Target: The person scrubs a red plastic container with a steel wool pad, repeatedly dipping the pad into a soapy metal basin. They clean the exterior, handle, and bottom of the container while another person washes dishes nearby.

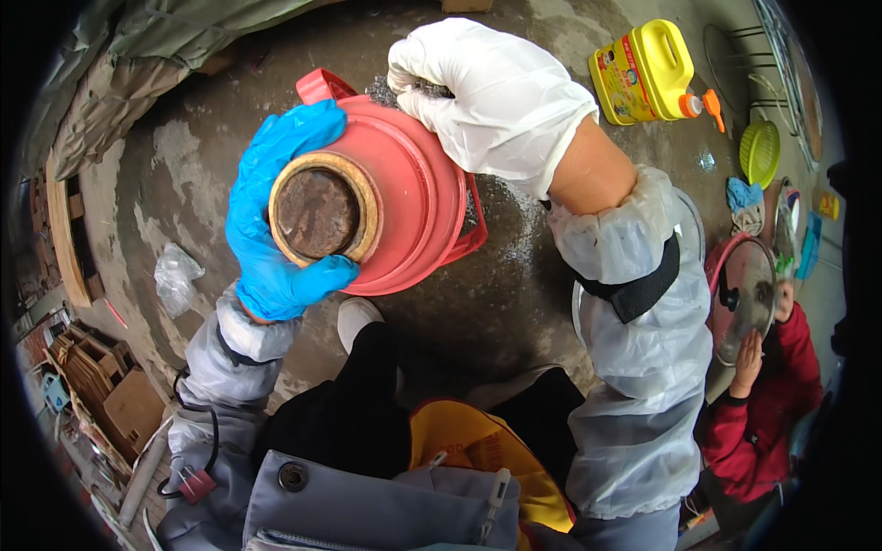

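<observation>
My left hand (pixel 279 220), in a blue rubber glove, grips a red vessel (pixel 413 200) with loop handles on two sides. Its fingers and thumb wrap around the narrow end facing me, a dark brown disc (pixel 315 212) ringed in tan. In a loose white glove, my right hand (pixel 475 89) is closed on a grey steel-wool scourer (pixel 382 91). The scourer touches the vessel's far upper side, and part of it is hidden inside the fist. What lies beneath the vessel cannot be seen.
A yellow detergent jug (pixel 641 72) with an orange pump lies at upper right. Beyond it are a green basket (pixel 759 154) and cloths (pixel 745 206). At right, another person in red sleeves (pixel 734 434) handles a glass lid (pixel 747 296). A crumpled plastic bag (pixel 177 279) lies on the wet floor.
</observation>
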`<state>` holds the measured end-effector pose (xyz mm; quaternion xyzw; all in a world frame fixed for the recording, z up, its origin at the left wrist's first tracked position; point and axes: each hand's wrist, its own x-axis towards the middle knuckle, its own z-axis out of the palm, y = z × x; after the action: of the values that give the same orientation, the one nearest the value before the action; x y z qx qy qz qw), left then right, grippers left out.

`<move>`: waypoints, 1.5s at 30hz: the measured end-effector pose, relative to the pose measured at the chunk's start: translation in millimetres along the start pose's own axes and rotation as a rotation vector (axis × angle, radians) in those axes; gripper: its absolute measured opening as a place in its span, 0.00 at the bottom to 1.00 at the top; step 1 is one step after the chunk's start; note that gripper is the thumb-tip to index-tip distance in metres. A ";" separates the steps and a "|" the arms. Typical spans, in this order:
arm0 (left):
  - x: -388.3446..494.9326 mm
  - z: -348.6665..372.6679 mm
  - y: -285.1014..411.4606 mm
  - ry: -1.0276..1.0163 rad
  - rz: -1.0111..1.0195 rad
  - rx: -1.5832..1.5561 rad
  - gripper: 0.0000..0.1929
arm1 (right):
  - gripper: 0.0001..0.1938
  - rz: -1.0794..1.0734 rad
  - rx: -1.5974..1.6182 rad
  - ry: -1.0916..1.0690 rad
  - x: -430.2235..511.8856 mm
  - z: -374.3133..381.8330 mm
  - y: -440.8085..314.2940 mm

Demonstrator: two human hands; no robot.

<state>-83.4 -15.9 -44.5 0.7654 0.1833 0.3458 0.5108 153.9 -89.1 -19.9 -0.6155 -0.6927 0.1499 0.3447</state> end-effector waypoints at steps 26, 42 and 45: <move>24.4 -4.5 0.2 -0.252 0.144 0.275 0.45 | 0.06 -0.058 -0.108 -0.125 1.8 -20.5 10.4; 14.9 1.7 -8.5 -0.193 0.148 0.203 0.46 | 0.10 0.653 0.609 0.275 -110.7 6.4 -46.5; 13.6 0.9 -6.7 -0.190 0.110 0.197 0.47 | 0.12 0.437 0.228 0.362 -116.2 16.3 -58.8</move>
<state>-72.8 -5.1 -46.2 0.8499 0.1249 0.2798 0.4287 99.6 -208.4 -28.5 -0.7241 -0.4501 0.1851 0.4888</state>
